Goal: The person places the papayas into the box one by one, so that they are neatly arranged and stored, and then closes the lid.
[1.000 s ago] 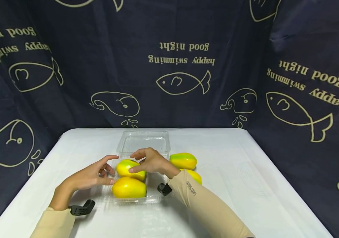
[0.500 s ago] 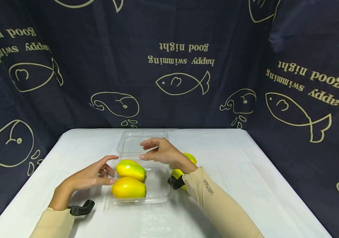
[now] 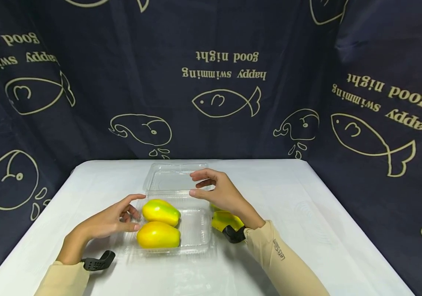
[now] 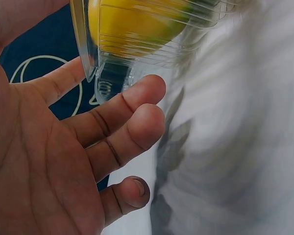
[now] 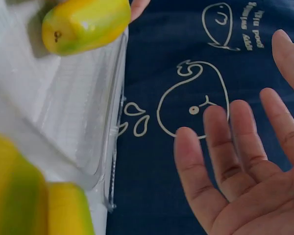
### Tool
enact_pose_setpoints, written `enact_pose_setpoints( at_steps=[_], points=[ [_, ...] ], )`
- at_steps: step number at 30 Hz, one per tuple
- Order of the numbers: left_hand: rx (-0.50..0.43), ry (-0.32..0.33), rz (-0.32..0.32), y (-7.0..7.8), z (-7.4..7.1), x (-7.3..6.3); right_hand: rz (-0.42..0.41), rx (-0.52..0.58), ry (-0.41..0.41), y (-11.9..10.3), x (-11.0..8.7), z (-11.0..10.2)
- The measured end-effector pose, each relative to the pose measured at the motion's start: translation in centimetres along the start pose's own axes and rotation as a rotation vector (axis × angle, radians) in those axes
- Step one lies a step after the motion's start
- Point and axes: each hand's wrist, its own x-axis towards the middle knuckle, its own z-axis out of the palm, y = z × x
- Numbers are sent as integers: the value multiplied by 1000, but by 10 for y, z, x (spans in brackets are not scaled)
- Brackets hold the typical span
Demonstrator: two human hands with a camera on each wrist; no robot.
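Two yellow-green papayas, a rear papaya [image 3: 161,212] and a front papaya [image 3: 158,235], lie side by side in the left half of a clear plastic clamshell box [image 3: 197,230]. Its lid [image 3: 171,179] is folded back behind it. My left hand [image 3: 101,220] stays at the box's left wall, fingers loosely bent; in the left wrist view a finger reaches the rim, though firm contact is unclear. Holding nothing, my right hand [image 3: 223,191] hovers over the box's back right corner. Beyond the right wall lie two more papayas [image 3: 225,220], one mostly hidden by that hand.
A white-covered table [image 3: 288,205] bears everything. Dark blue curtains [image 3: 229,135] with fish and whale drawings hang behind and at both sides. Each wrist wears a black camera mount [image 3: 101,261].
My right hand has come away from the rear papaya, leaving it in the box, and has moved right towards the papayas outside. The left hand has barely moved.
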Motion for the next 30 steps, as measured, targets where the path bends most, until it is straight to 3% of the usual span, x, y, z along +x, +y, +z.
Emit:
enact_pose_setpoints(
  at_steps=[9, 18, 30],
  points=[
    [-10, -5, 8, 1, 0, 1, -14, 21, 75, 4, -18, -8],
    [16, 1, -3, 0, 2, 2, -23, 5, 164, 15, -35, -30],
    [30, 10, -14, -1, 0, 3, 3, 62, 179, 38, -46, -44]
  ],
)
